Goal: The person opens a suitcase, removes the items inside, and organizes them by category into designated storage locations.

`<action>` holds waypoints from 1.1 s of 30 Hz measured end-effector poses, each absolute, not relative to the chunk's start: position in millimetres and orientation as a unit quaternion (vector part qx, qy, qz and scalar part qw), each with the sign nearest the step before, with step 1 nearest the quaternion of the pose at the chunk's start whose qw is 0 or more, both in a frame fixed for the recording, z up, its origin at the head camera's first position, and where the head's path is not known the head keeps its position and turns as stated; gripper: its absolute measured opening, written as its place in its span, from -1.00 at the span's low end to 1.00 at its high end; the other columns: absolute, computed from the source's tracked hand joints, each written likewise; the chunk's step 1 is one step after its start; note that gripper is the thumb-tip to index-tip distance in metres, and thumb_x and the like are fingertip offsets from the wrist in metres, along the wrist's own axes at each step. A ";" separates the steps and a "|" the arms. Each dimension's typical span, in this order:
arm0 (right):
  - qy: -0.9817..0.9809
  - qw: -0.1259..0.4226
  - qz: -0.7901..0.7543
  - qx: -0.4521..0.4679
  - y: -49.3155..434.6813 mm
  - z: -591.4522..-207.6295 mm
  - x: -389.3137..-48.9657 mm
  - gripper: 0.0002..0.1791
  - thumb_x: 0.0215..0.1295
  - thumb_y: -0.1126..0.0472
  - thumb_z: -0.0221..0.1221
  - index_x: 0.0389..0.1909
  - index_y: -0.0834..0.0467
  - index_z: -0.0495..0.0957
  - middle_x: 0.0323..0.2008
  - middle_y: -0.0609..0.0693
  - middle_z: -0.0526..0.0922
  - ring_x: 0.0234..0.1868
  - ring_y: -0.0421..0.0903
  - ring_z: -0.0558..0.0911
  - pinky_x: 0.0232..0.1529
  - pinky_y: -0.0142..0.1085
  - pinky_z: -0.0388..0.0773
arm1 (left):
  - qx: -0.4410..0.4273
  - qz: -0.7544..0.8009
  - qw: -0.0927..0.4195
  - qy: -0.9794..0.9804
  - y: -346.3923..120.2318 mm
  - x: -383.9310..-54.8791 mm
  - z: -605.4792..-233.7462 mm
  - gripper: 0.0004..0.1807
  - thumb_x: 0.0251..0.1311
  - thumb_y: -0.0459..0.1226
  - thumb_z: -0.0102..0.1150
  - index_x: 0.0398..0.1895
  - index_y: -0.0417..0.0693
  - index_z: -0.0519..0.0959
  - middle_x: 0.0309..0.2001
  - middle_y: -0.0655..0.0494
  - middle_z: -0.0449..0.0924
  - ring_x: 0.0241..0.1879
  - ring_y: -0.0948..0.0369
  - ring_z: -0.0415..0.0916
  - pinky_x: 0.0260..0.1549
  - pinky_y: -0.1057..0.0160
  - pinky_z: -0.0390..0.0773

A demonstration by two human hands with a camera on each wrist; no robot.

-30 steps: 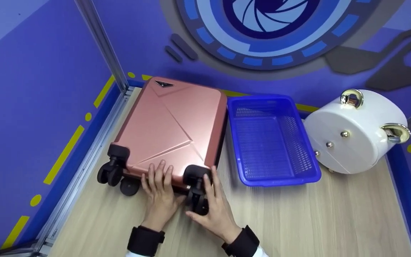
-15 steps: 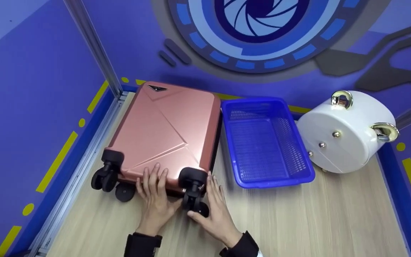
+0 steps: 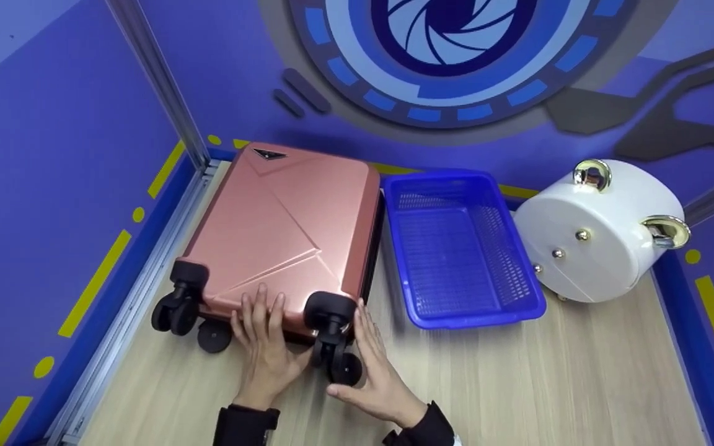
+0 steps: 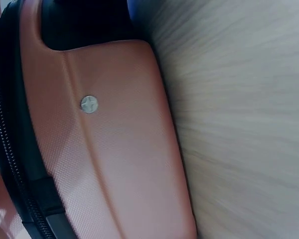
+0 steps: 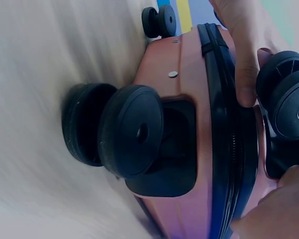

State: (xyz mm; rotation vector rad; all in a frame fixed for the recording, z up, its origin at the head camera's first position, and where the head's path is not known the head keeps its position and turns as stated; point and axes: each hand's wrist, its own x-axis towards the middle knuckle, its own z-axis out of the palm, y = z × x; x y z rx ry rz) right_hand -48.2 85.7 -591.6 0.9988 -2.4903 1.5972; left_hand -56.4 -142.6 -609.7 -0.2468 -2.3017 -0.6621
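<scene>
A pink hard-shell suitcase [image 3: 289, 229] lies flat, with its black caster wheels facing the person. My left hand [image 3: 264, 359] rests on its near edge, fingers straight on the upper shell. In the right wrist view, the left thumb [image 5: 246, 82] touches the black strip by the zipper [image 5: 234, 149]. At the near right corner, my right hand [image 3: 382, 378] lies beside the upper caster [image 3: 332, 337]. Its fingers are extended along the suitcase's side, and its thumb sits near the wheel. A lower caster [image 5: 132, 129] shows close to the floor in the right wrist view.
Right of the suitcase stands a blue plastic basket [image 3: 413, 291]. Further right, a white round container [image 3: 580, 266] with gold handles and small gold feet lies on its side. Blue walls [image 3: 227, 80] border the wood-look surface [image 3: 487, 384] on the left, back and right.
The head view has shifted slightly, moving everything a little left and down. My right fingers have moved from over the upper caster to the suitcase's side. The left hand keeps its place.
</scene>
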 end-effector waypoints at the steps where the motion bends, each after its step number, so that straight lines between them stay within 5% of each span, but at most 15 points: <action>1: -0.791 0.000 0.520 0.322 86.2 -590.8 -48.3 0.32 0.25 -0.25 0.38 0.65 0.32 -0.26 0.66 0.29 -0.33 0.67 0.12 -0.28 0.59 -0.09 -0.38 | -0.097 -0.258 0.359 -0.892 -142.3 -56.6 -609.1 0.12 0.20 0.46 0.08 0.53 -0.14 0.12 0.69 -0.05 -0.26 0.66 -0.08 -0.46 0.47 -0.31 -0.41; 6: -0.763 -0.031 0.555 0.330 86.9 -585.4 -49.1 0.36 0.18 -0.10 0.47 0.65 0.30 -0.31 0.66 0.23 -0.46 0.67 0.14 -0.27 0.47 0.31 -0.12 | -0.107 -0.271 0.349 -0.891 -143.1 -55.1 -605.8 0.28 -0.15 0.21 0.56 0.55 -0.16 0.10 0.70 -0.07 -0.30 0.66 -0.08 -0.49 0.47 -0.30 -0.47; 10: -0.748 -0.036 0.569 0.340 84.8 -580.2 -49.6 0.35 0.15 0.04 0.50 0.65 0.32 -0.30 0.65 0.27 -0.48 0.67 0.16 -0.29 0.51 0.21 -0.09 | -0.109 -0.271 0.348 -0.891 -145.6 -54.2 -602.9 0.46 -0.55 -0.08 0.78 0.55 -0.17 0.09 0.69 -0.13 -0.30 0.65 -0.11 -0.48 0.46 -0.33 -0.45; 15: -0.745 -0.048 0.564 0.352 79.5 -571.5 -49.0 0.28 0.15 0.07 0.50 0.67 0.21 -0.18 0.62 0.30 -0.58 0.66 0.22 -0.29 0.47 0.28 0.03 | -0.111 -0.268 0.359 -0.887 -149.0 -55.2 -601.8 0.47 -0.52 -0.08 0.78 0.57 -0.17 0.06 0.68 -0.17 -0.32 0.64 -0.16 -0.46 0.44 -0.39 -0.42; 20: -0.743 -0.057 0.552 0.374 71.8 -561.4 -47.8 0.20 0.26 -0.10 0.42 0.68 0.18 -0.12 0.59 0.30 -0.69 0.65 0.24 -0.35 0.42 0.35 0.09 | -0.115 -0.260 0.374 -0.883 -154.7 -57.1 -601.2 0.52 -0.56 -0.22 0.80 0.61 -0.06 0.02 0.68 -0.16 -0.34 0.64 -0.16 -0.45 0.43 -0.38 -0.39; 26: -0.724 -0.018 0.553 0.413 66.8 -549.0 -46.1 0.15 0.33 -0.14 0.36 0.64 0.33 -0.08 0.61 0.37 -0.51 0.61 0.36 -0.42 0.51 0.24 -0.11 | -0.089 -0.233 0.412 -0.876 -167.1 -60.8 -594.7 0.47 -0.67 -0.48 0.77 0.54 -0.07 0.10 0.64 -0.17 -0.10 0.62 -0.13 -0.18 0.43 -0.32 -0.19; 33: -0.736 0.074 0.511 0.437 71.9 -550.0 -49.7 -0.01 0.38 -0.07 0.33 0.56 0.43 0.10 0.62 0.40 -0.13 0.63 0.37 -0.16 0.58 0.08 -0.10 | -0.051 -0.229 0.454 -0.860 -177.1 -61.5 -589.3 0.27 -0.61 -0.24 0.82 0.39 -0.10 0.32 0.50 -0.19 0.24 0.50 -0.15 0.14 0.37 -0.26 0.05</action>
